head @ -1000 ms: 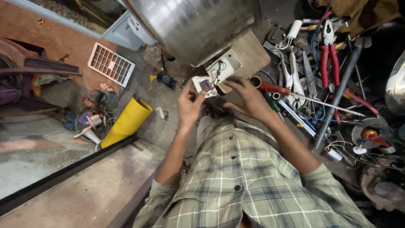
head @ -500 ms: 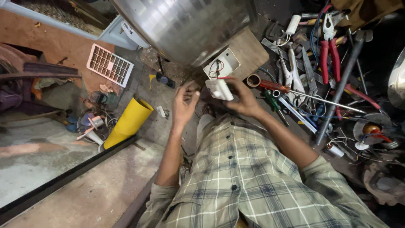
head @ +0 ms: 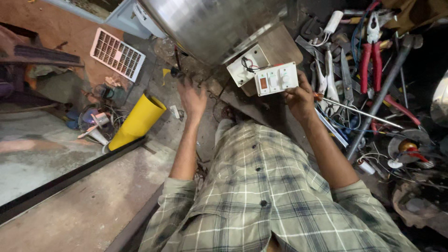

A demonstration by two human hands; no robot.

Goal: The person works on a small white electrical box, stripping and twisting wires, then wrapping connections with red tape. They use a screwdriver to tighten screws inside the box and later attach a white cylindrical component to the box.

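My right hand [head: 300,97] grips a white switch plate [head: 276,78] with a red rocker and white switches, held just below a white electrical box [head: 246,69] with wires inside. The box sits against a wooden block [head: 279,46] under a large shiny metal drum [head: 210,23]. My left hand [head: 192,97] is out to the left with fingers spread, touching the ground near a dark screwdriver [head: 176,65] beside the drum's base. It holds nothing that I can see. My plaid shirt sleeves fill the lower part of the view.
A yellow tube [head: 135,122] lies at the left next to a tangle of wires and small parts [head: 95,122]. A white vent grille [head: 116,53] lies further back. Red-handled pliers [head: 371,46], a metal rod [head: 378,100], scissors and loose tools crowd the right.
Both hands were together on the switch plate a second ago. Now my left hand has let go and moved left toward the ground, while my right hand has lifted the plate to the right.
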